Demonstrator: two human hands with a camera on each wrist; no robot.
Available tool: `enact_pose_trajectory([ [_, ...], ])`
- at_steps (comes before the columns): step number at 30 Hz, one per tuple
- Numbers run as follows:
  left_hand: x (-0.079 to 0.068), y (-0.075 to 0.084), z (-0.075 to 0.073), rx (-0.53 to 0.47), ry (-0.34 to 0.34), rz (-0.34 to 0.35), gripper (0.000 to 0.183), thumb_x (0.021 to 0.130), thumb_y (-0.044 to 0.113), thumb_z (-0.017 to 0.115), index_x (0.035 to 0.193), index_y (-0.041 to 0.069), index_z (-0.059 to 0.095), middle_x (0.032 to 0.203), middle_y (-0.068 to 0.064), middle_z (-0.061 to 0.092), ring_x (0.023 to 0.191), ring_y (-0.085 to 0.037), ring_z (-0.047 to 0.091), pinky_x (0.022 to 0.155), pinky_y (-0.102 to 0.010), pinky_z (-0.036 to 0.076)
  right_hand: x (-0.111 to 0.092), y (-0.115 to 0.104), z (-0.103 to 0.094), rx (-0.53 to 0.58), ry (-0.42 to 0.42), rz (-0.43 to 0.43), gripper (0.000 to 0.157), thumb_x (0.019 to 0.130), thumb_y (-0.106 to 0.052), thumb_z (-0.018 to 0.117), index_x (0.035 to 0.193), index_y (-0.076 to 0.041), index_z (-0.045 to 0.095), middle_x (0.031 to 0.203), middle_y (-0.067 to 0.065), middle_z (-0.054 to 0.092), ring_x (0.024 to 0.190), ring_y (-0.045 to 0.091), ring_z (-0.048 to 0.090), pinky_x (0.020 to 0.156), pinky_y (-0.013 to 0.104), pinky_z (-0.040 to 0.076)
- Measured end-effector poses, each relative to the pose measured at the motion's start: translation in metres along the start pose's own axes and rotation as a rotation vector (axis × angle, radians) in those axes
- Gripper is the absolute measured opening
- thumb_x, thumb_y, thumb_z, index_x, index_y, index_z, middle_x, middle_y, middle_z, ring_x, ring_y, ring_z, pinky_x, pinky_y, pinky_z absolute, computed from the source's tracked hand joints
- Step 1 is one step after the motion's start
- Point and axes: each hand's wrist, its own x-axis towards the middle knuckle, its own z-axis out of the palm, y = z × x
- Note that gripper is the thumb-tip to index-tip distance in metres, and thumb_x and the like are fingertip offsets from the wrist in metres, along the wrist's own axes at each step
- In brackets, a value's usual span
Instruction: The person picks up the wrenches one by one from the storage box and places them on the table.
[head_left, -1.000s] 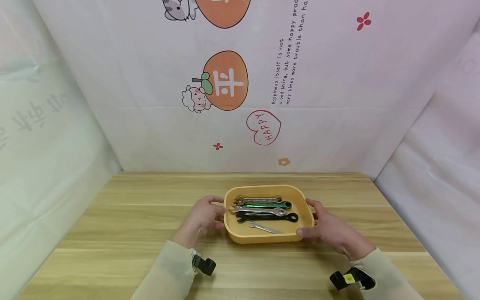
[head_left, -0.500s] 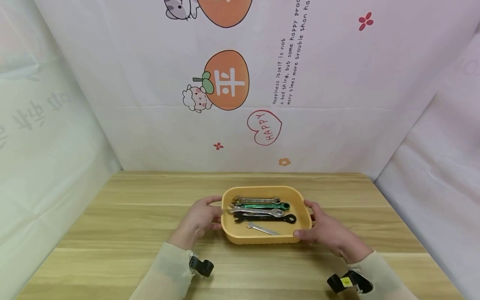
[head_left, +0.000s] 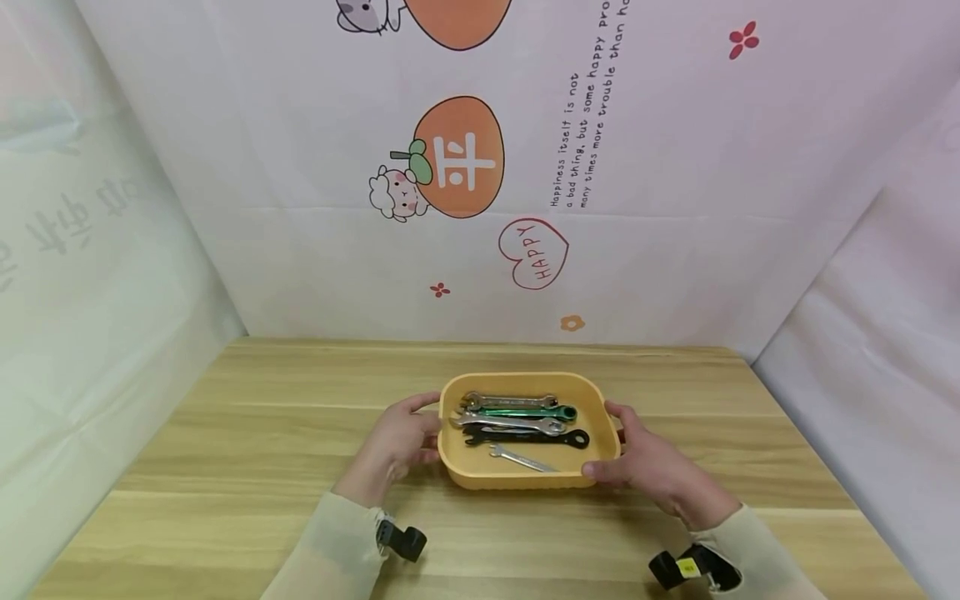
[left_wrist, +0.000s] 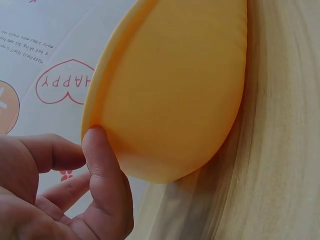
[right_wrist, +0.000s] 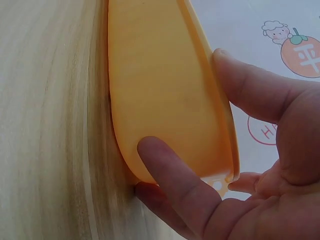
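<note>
A yellow plastic basket (head_left: 517, 481) sits on the wooden table between both hands. Inside it lie several wrenches: silver ones (head_left: 517, 423), a green one (head_left: 525, 412), a black one (head_left: 536, 437) and a small silver one (head_left: 521, 458) apart near the front. My left hand (head_left: 401, 437) holds the basket's left end, fingertips at the rim in the left wrist view. At the opposite end my right hand (head_left: 648, 458) grips the basket, thumb on the rim at the front right corner, with other fingers against the outer wall in the right wrist view.
The wooden table (head_left: 262, 450) ends at a white printed cloth wall (head_left: 337, 275) behind the basket. More white cloth hangs on the left (head_left: 112, 275) and the right (head_left: 885, 333). Each wrist wears a small black camera (head_left: 402, 540).
The basket has slid slightly to the left with the wrenches in it, and both hands have moved along with it. The head view has shifted a little.
</note>
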Motion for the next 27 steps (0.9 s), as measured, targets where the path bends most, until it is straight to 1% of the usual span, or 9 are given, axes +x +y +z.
enact_pose_trajectory([
  [4,-0.002,-0.001,-0.001,-0.001,0.008,-0.004,0.050,0.088,0.002,0.053,0.136,0.011,0.047,0.108,-0.022,0.060,0.072,-0.027,0.060,0.055,-0.035,0.053,-0.001,-0.001,0.002,-0.032,0.007,0.001,0.107,0.067,-0.030,0.083,0.148,-0.016,0.013,0.129,0.026,0.039,0.096,0.028,0.054,0.072,0.036,0.051],
  [8,-0.005,-0.003,-0.001,0.006,0.018,-0.004,0.050,0.089,0.003,0.052,0.137,0.013,0.046,0.105,-0.023,0.059,0.072,-0.028,0.060,0.054,-0.034,0.053,-0.001,-0.001,0.004,-0.047,0.008,0.000,0.108,0.067,-0.031,0.083,0.148,-0.016,0.013,0.128,0.025,0.041,0.097,0.028,0.054,0.073,0.036,0.051],
  [14,-0.009,-0.004,0.002,0.024,0.034,-0.007,0.049,0.091,0.005,0.049,0.139,0.016,0.044,0.102,-0.023,0.058,0.068,-0.024,0.059,0.051,-0.033,0.052,-0.001,0.000,0.006,-0.071,0.011,0.000,0.109,0.067,-0.032,0.083,0.148,-0.015,0.012,0.128,0.024,0.042,0.099,0.028,0.053,0.077,0.038,0.049],
  [22,-0.011,-0.001,0.002,0.023,0.037,-0.004,0.050,0.091,0.004,0.048,0.140,0.015,0.043,0.101,-0.023,0.057,0.066,-0.022,0.058,0.054,-0.035,0.053,-0.001,-0.003,0.006,-0.096,0.003,-0.002,0.111,0.066,-0.035,0.082,0.148,-0.013,0.010,0.133,0.027,0.040,0.110,0.034,0.049,0.090,0.051,0.041],
  [27,-0.014,-0.003,0.001,0.017,0.041,0.003,0.051,0.093,0.005,0.047,0.142,0.015,0.041,0.100,-0.023,0.057,0.063,-0.021,0.058,0.052,-0.034,0.053,-0.002,-0.005,0.008,-0.108,-0.002,-0.017,0.112,0.066,-0.036,0.082,0.147,-0.011,0.009,0.134,0.027,0.039,0.115,0.035,0.046,0.095,0.056,0.035],
])
